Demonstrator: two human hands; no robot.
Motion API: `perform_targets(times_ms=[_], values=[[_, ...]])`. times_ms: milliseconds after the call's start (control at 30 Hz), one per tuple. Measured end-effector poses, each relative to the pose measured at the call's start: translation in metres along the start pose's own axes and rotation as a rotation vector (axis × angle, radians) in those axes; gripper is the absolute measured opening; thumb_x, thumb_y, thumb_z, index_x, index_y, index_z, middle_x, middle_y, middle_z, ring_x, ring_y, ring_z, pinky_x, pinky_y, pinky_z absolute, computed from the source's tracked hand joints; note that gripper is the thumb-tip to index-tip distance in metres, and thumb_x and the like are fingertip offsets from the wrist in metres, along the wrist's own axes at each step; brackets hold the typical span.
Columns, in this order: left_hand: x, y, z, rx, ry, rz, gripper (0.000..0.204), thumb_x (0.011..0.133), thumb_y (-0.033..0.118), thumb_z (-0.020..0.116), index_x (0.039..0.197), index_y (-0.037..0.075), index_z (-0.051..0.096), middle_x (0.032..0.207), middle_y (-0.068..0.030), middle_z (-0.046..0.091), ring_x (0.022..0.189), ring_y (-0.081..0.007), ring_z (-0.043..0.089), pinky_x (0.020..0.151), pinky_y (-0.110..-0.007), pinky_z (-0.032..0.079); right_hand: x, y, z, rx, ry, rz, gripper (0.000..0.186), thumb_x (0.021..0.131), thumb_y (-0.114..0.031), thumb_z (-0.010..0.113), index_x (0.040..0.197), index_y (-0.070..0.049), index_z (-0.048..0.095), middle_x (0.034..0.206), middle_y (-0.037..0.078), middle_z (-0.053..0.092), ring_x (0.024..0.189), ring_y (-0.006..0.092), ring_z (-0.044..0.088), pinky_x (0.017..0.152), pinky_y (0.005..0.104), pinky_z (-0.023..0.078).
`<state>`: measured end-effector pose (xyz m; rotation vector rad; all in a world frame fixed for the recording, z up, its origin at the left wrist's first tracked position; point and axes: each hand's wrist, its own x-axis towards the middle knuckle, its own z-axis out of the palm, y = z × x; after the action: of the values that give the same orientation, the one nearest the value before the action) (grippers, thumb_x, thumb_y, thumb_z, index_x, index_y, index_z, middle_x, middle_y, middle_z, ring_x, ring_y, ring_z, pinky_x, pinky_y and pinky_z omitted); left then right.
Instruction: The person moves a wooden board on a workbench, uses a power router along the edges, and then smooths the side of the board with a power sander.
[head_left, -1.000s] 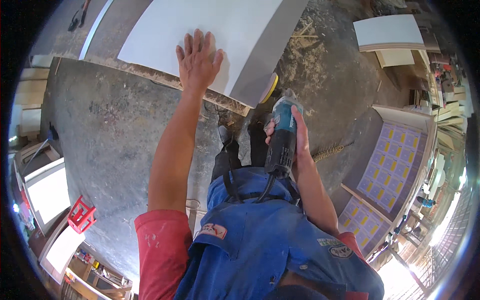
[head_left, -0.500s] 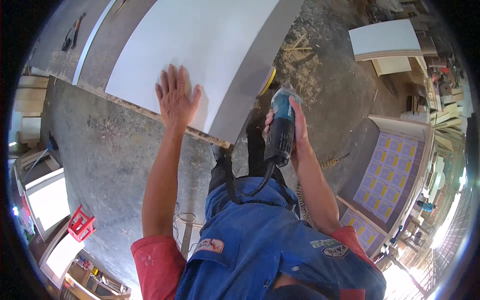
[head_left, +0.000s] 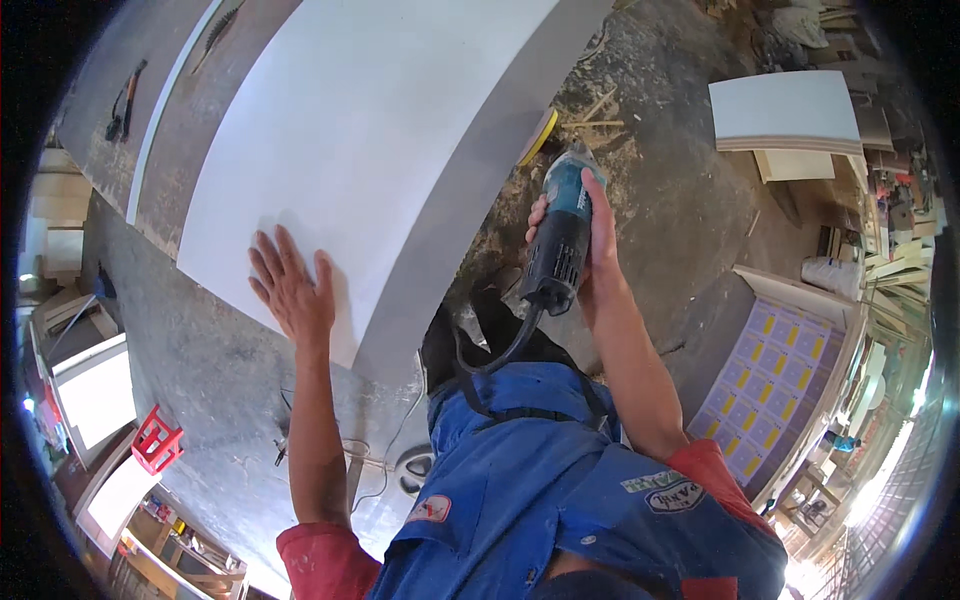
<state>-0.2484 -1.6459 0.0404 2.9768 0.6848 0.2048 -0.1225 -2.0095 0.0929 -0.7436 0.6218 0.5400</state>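
My left hand (head_left: 295, 300) lies flat with fingers spread on the white top of a large panel (head_left: 340, 130), close to its near corner. In my right hand (head_left: 600, 220) is a teal and black angle grinder (head_left: 557, 250), gripped round its body with the cord running down from its rear. Its yellow-edged disc (head_left: 540, 137) is tilted against the panel's grey side face (head_left: 450, 210); the exact contact cannot be made out.
Wood scraps and dust (head_left: 600, 110) lie on the concrete floor beyond the grinder. A hammer-like tool (head_left: 130, 100) rests at the far left. A red plastic stool (head_left: 158, 440) stands at left; a white-topped cabinet piece (head_left: 785, 108) and a board with yellow-marked labels (head_left: 775, 380) are at right.
The grinder's disc has moved farther along the panel's side, away from the near corner. The panel sits lower in view, and my left hand remains flat near the same corner.
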Motion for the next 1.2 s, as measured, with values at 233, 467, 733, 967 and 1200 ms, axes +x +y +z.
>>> perform_targets(times_ms=[233, 467, 733, 967, 1200], values=[[0.000, -0.001, -0.001, -0.011, -0.025, -0.011, 0.070, 0.104, 0.049, 0.047, 0.163, 0.018, 0.030, 0.171, -0.0129, 0.020, 0.157, -0.0382, 0.017, 0.123, -0.062, 0.014, 0.013, -0.005, -0.008, -0.056, 0.012, 0.056, 0.062, 0.094, -0.067, 0.055, 0.097, -0.005, 0.058, 0.075, 0.015, 0.068, 0.060, 0.0285, 0.069, 0.057, 0.0406, 0.061], [0.004, 0.002, -0.005, 0.012, -0.053, -0.019, 0.073, 0.100, 0.043, 0.052, 0.163, 0.014, 0.030, 0.170, -0.0158, 0.022, 0.156, -0.0411, 0.019, 0.122, -0.062, 0.015, 0.040, -0.057, 0.002, 0.059, 0.017, 0.064, 0.060, 0.096, -0.063, 0.055, 0.096, -0.003, 0.059, 0.075, 0.016, 0.067, 0.060, 0.0291, 0.068, 0.058, 0.0421, 0.061], [0.004, 0.001, -0.007, 0.015, -0.092, -0.033, 0.075, 0.099, 0.047, 0.047, 0.161, 0.009, 0.032, 0.169, -0.0182, 0.022, 0.156, -0.0407, 0.018, 0.123, -0.061, 0.014, 0.086, -0.128, 0.000, 0.049, 0.035, 0.040, 0.062, 0.096, -0.064, 0.054, 0.094, -0.002, 0.060, 0.073, 0.016, 0.066, 0.060, 0.0289, 0.068, 0.058, 0.0409, 0.062], [0.002, -0.005, -0.002, 0.052, -0.093, -0.035, 0.083, 0.102, 0.067, 0.030, 0.161, 0.008, 0.031, 0.168, -0.0197, 0.024, 0.156, -0.0401, 0.020, 0.122, -0.061, 0.016, 0.125, -0.182, 0.000, 0.064, 0.069, 0.070, 0.061, 0.096, -0.062, 0.055, 0.095, -0.001, 0.059, 0.074, 0.017, 0.066, 0.062, 0.0292, 0.069, 0.057, 0.0432, 0.062], [0.020, 0.013, 0.011, 0.060, -0.105, -0.231, 0.082, 0.102, 0.065, 0.033, 0.163, 0.011, 0.027, 0.170, -0.0191, 0.019, 0.157, -0.0402, 0.017, 0.123, -0.062, 0.015, 0.149, -0.221, 0.001, 0.137, 0.067, 0.078, 0.060, 0.095, -0.060, 0.059, 0.095, 0.000, 0.059, 0.077, 0.017, 0.066, 0.065, 0.0294, 0.070, 0.059, 0.0447, 0.064]])
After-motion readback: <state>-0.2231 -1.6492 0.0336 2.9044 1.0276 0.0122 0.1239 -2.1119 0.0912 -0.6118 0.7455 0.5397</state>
